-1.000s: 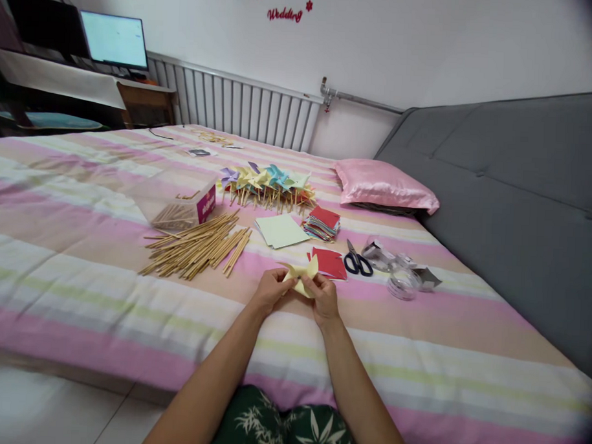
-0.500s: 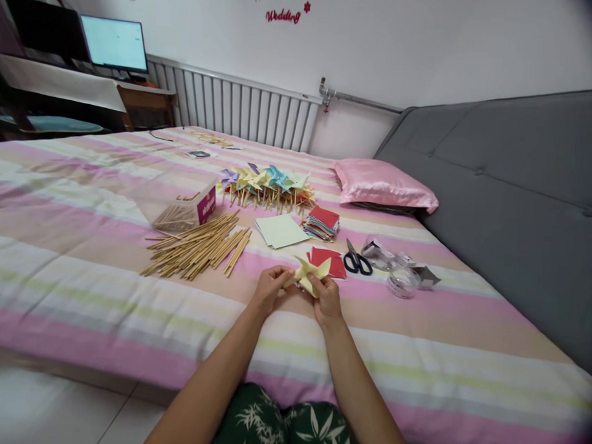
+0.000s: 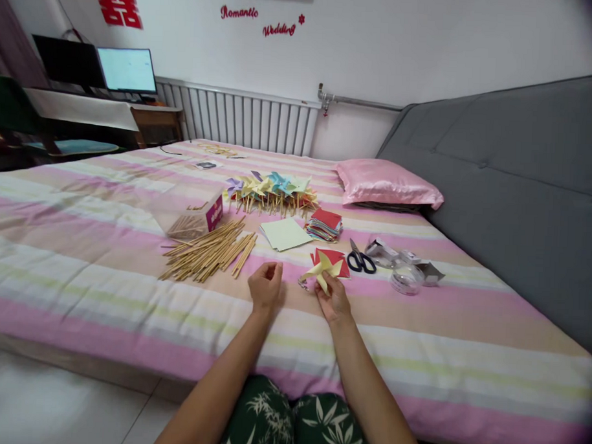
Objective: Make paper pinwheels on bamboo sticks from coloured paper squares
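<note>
Between the thumb and fingers of my right hand is a pale yellow paper pinwheel, its blades folded in. My left hand is apart from it, to the left, with the fingers curled closed; whatever they may hold is hidden. Small shiny beads or pins lie by the pinwheel's left side. Just behind it are red paper squares, and black-handled scissors lie to their right. A spread pile of thin wooden sticks lies to the left of my left hand.
Finished pinwheels on sticks lie farther back. Nearer are pale green paper sheets and a coloured paper stack. A clear plastic box with sticks stands left. Clear tape rolls lie right, a pink pillow behind.
My left hand has let go of the pinwheel and drawn back to the left, fingers curled. The pinwheel stays in my right hand, slightly farther right. The camera view has tilted up a little.
</note>
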Tool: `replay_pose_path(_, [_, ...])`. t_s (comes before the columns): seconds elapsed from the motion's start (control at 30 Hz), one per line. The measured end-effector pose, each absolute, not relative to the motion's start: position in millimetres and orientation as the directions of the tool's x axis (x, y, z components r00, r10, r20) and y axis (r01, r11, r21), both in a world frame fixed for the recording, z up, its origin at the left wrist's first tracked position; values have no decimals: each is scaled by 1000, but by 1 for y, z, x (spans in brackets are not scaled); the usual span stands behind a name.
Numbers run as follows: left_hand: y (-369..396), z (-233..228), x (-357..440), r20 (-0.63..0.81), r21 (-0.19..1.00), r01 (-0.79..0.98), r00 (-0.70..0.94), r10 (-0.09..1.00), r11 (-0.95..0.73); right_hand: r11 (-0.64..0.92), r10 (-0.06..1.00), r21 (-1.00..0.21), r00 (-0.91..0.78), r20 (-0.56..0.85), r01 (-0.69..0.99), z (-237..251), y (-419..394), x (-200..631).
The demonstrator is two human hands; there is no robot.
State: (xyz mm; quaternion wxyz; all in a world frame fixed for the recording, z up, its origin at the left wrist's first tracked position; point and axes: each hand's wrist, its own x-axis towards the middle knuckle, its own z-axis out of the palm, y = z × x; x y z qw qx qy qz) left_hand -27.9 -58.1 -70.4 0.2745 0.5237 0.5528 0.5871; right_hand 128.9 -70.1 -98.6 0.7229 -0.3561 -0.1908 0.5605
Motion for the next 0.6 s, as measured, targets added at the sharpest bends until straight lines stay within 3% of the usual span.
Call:
replay_pose_path(0.3, [-30, -38, -115, 386, 661, 748, -407, 828, 59, 111, 952, -684, 275, -136, -721, -99, -70, 130])
replay_pose_path(0.47, [-10, -16, -152, 303, 459, 861, -384, 872, 220, 115, 954, -682, 272, -128, -722, -100, -69, 130])
replay_pose_path(0.6, [1, -12, -158, 199, 375, 887, -362, 911, 270, 114, 956, -684, 267, -122, -721, -101, -69, 130])
